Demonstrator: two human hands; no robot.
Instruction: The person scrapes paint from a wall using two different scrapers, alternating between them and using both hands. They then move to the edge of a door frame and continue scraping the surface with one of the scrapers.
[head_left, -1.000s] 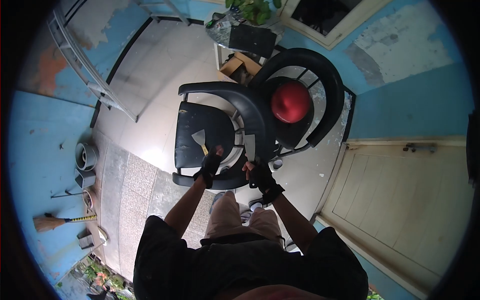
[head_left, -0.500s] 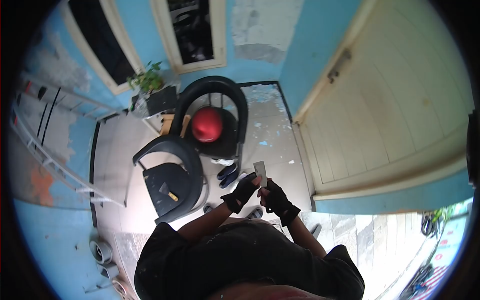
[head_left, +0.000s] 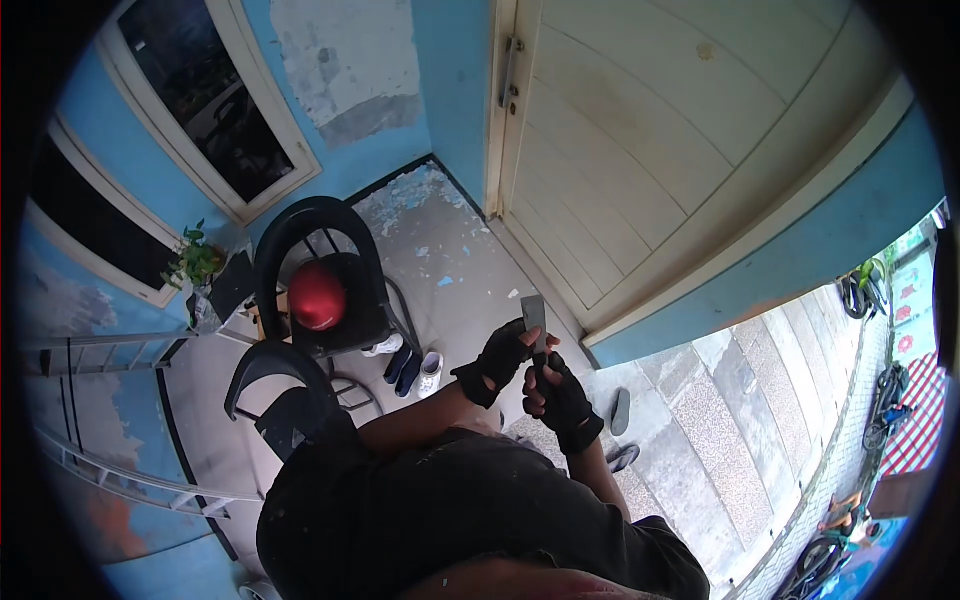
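Note:
A flat metal scraper (head_left: 534, 312) is held upright in front of my chest, its broad blade pointing away from me. My right hand (head_left: 562, 398), in a black fingerless glove, is closed around the lower end, where a dark handle partly shows. My left hand (head_left: 500, 358), gloved the same way, pinches the blade between thumb and fingers just above. The fingers hide most of the handle.
Two black chairs stand at left; a red helmet (head_left: 317, 296) lies on the farther chair (head_left: 365, 255). Shoes (head_left: 430, 372) sit beside it. A ladder (head_left: 130, 490) is by the left wall. A cream door (head_left: 640, 170) stands ahead right, and paint flakes (head_left: 445, 281) litter the floor.
My view has turned right, so the chairs and helmet shift left and more of the paved yard shows. Both hands stay on the scraper.

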